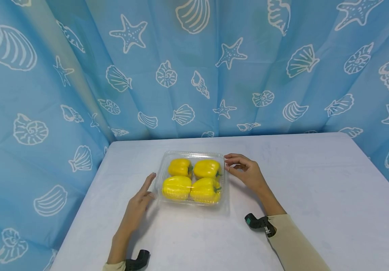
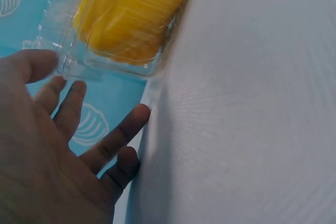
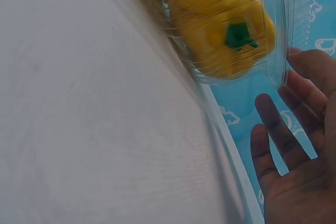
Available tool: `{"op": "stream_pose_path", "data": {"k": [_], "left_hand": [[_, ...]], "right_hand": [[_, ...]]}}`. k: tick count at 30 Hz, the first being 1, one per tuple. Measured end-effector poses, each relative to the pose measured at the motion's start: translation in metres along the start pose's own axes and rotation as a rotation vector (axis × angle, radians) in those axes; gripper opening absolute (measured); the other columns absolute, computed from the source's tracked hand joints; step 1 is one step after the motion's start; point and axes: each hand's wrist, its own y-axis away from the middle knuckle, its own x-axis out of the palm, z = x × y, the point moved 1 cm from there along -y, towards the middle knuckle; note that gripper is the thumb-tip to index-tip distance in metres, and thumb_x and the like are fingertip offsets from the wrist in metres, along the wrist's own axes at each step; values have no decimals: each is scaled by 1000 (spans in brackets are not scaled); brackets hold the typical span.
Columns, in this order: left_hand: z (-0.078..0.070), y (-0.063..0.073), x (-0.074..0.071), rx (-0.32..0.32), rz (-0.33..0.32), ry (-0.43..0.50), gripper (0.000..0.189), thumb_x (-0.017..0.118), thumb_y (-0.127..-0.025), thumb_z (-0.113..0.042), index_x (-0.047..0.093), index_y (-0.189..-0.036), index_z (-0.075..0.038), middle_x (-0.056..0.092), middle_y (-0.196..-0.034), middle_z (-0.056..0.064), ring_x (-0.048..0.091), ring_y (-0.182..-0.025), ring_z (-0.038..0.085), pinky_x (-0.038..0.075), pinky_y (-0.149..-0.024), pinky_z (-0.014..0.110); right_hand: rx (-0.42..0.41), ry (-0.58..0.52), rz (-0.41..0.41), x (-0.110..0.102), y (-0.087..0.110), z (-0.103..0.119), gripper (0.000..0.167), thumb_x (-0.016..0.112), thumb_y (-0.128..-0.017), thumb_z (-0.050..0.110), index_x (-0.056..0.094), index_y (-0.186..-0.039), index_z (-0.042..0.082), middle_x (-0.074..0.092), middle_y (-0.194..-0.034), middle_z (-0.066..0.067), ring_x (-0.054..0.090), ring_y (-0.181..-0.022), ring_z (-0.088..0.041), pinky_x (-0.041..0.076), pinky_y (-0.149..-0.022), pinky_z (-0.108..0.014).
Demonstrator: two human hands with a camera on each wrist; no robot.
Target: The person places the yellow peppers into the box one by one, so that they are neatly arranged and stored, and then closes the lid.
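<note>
A clear plastic clamshell container [image 1: 194,154] sits on the table with several yellow bell peppers [image 1: 177,187] inside, seen through the lid. Their green stems [image 3: 240,36] show in places. At the container's left edge, my left hand [image 1: 137,207] pinches the rim between thumb [image 2: 42,64] and index finger, the other fingers spread. On the opposite side my right hand [image 1: 248,173] pinches the right rim with thumb [image 3: 310,64] and index finger, its remaining fingers loosely extended below. The container looks level, with its lid down over the peppers.
A white-covered table [image 1: 316,180] lies under everything, its back edge against a blue curtain [image 1: 215,75] printed with shells and starfish. Black wrist devices [image 1: 257,222] are strapped at both sleeves [image 1: 296,241].
</note>
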Motion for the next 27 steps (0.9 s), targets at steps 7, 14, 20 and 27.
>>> {"op": "stream_pose_path", "data": {"k": [7, 14, 20, 27], "left_hand": [[-2, 1, 1, 64, -8, -91, 51, 47, -107, -26, 35, -157, -34, 31, -160, -12, 56, -116, 22, 41, -100, 54], [-2, 1, 3, 60, -16, -131, 52, 48, -107, -28, 34, -157, -35, 32, -160, -13, 56, -108, 20, 43, -95, 54], [-3, 1, 2, 80, -15, -136, 53, 49, -107, -25, 35, -157, -32, 33, -160, -11, 56, -107, 21, 44, -93, 54], [-3, 1, 0, 75, -15, -132, 52, 48, -107, -25, 35, -157, -32, 34, -160, -10, 56, -106, 21, 43, -95, 54]], "right_hand": [[17, 39, -21, 1, 3, -25, 32, 68, -94, 0, 65, -126, -1, 58, -136, -17, 62, -109, -35, 53, -87, -26], [339, 54, -73, 10, 24, -11, 46, 64, -99, 34, 55, -138, 11, 59, -133, -9, 65, -98, -24, 56, -78, -27], [571, -98, -47, 24, 54, 12, 49, 61, -98, 48, 65, -106, 0, 65, -89, -17, 58, -67, -22, 51, -57, -27], [628, -320, 196, 30, 82, 28, 51, 59, -101, 38, 64, -103, -12, 68, -89, -15, 57, -70, -18, 49, -58, -24]]}}
